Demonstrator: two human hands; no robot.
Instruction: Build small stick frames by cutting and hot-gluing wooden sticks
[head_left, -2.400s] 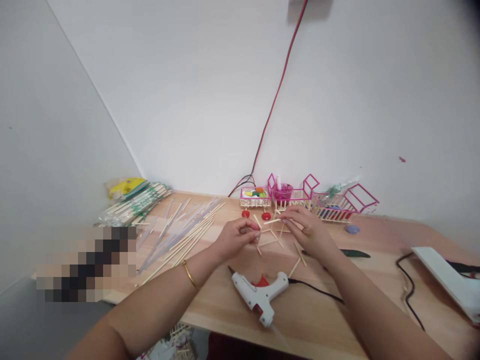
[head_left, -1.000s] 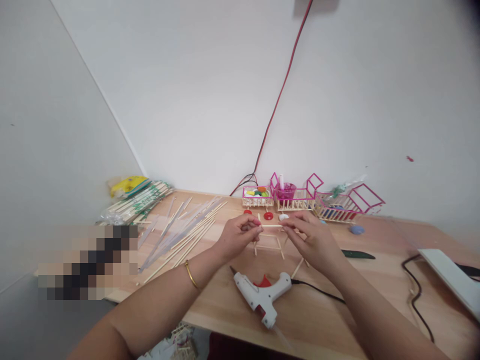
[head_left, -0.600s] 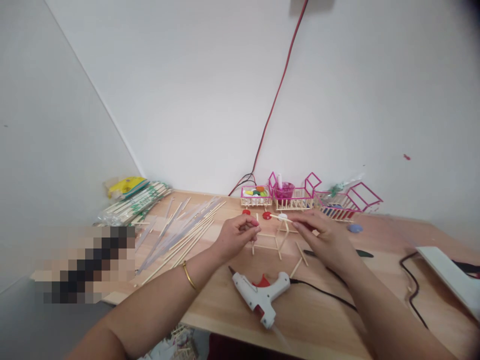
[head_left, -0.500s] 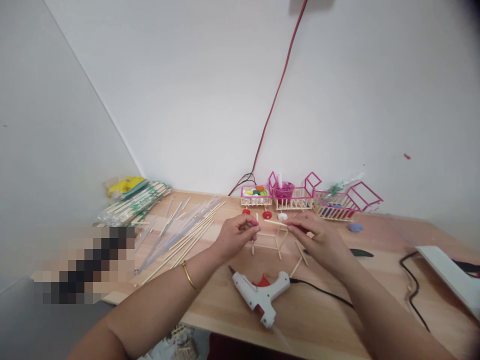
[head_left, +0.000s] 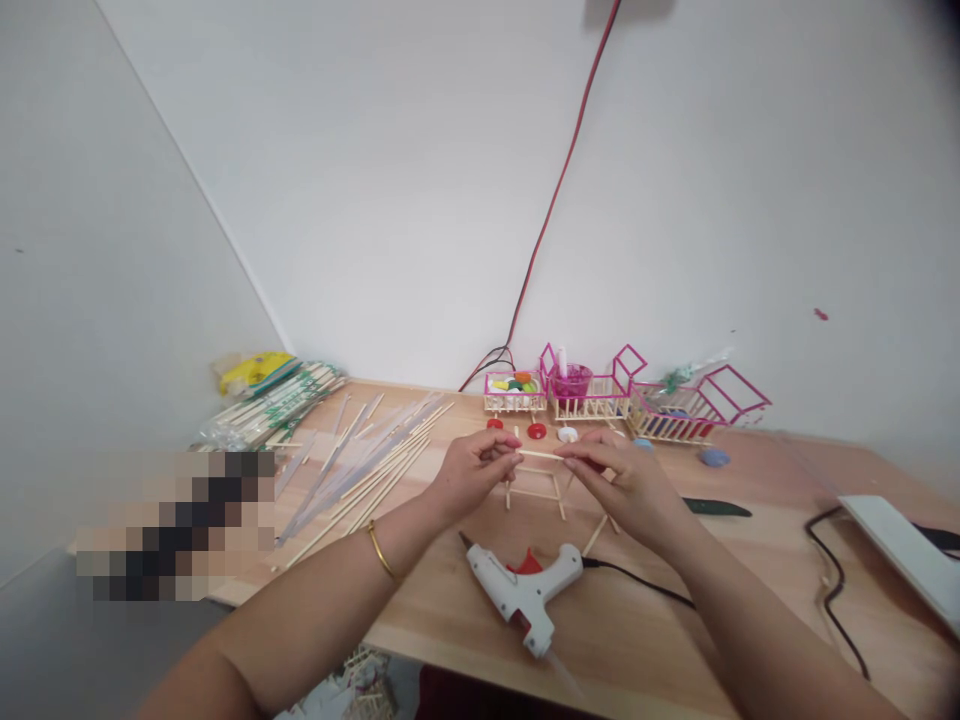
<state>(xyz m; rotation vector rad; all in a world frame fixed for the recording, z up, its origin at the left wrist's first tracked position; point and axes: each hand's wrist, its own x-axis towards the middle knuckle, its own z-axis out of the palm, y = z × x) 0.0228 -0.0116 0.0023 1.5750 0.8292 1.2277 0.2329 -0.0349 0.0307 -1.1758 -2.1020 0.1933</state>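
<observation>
Between my two hands a short wooden stick (head_left: pixel 541 455) lies nearly level. My right hand (head_left: pixel 634 485) pinches its right end between thumb and fingers. The fingers of my left hand (head_left: pixel 472 468) are pinched at its left end, close to an upright stick of a small frame. That wooden stick frame (head_left: pixel 534 494) rests on the table under my fingers, its far part hidden by them. Nearer to me, a white hot glue gun (head_left: pixel 517 590) with a red trigger lies on its side, its nozzle pointing left.
Loose wooden and clear glue sticks (head_left: pixel 375 460) spread over the table (head_left: pixel 420 600) at left, beside packaged sticks (head_left: pixel 277 405). Small purple-rimmed stick baskets (head_left: pixel 592 405) line the wall. A green blade-shaped object (head_left: pixel 718 507), a cable (head_left: pixel 832 590) and a white box (head_left: pixel 896 545) are at right.
My right hand has moved slightly left and down, bringing the short stick's left end to my left fingertips. My left hand and the glue gun stay about where they were.
</observation>
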